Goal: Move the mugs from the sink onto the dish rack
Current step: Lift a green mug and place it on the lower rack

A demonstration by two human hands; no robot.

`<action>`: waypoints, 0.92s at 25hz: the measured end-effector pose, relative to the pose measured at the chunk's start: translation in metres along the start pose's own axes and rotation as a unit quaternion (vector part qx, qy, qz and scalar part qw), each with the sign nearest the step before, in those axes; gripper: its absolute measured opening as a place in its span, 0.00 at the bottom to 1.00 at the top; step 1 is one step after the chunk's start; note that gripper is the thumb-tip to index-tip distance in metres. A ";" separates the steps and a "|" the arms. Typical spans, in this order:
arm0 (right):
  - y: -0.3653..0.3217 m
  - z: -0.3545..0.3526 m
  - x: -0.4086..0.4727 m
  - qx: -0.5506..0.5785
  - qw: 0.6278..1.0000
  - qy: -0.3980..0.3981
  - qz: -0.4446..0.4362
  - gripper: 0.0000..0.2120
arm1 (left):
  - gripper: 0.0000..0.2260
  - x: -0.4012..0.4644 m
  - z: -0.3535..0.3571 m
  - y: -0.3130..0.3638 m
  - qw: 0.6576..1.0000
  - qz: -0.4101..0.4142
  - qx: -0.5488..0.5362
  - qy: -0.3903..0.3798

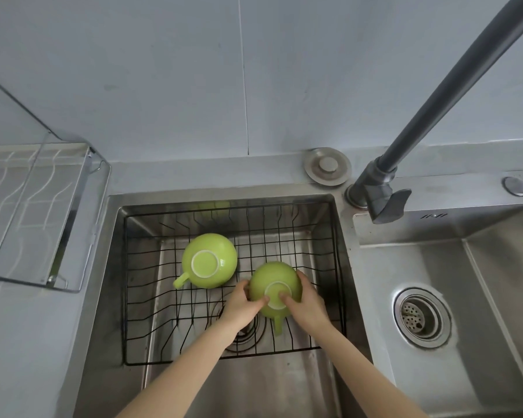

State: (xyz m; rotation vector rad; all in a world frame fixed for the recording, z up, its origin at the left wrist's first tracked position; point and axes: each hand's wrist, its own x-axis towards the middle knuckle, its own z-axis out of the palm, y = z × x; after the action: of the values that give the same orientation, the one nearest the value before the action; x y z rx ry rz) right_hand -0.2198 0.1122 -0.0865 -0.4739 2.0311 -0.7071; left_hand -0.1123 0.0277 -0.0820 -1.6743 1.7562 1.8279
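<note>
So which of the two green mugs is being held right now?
The upside-down green ceramic mug on the right, handle pointing toward the camera: left hand and right hand clasp it. The other green mug, handle pointing lower left, sits untouched.

Soft, even daylight fills the scene, cool and slightly grey, with only faint shadows. Dull glare lies on the stainless steel sink wall (495,254) at 3 o'clock. The wide lens bends straight lines toward the edges, bowing the dark grey metal faucet pipe (453,82) at 1 o'clock. Focus is fairly sharp throughout.
</note>
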 end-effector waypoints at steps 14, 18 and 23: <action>-0.036 -0.010 -0.067 -0.012 0.997 0.042 -0.060 0.31 | 0.25 -0.069 -0.040 0.004 0.994 0.095 0.000 -0.054; -0.050 -0.006 -0.105 -0.022 0.994 0.051 -0.098 0.29 | 0.28 -0.107 -0.057 -0.001 0.987 0.156 0.008 -0.044; -0.068 0.015 -0.149 -0.033 0.989 0.059 -0.128 0.29 | 0.33 -0.151 -0.087 -0.024 0.972 0.224 0.069 -0.004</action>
State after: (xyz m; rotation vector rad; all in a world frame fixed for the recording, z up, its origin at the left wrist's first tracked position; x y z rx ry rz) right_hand -0.1261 0.1414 0.0453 -0.7566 2.1326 -0.8399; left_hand 0.0152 0.0566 0.0355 -1.2931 2.3450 1.8044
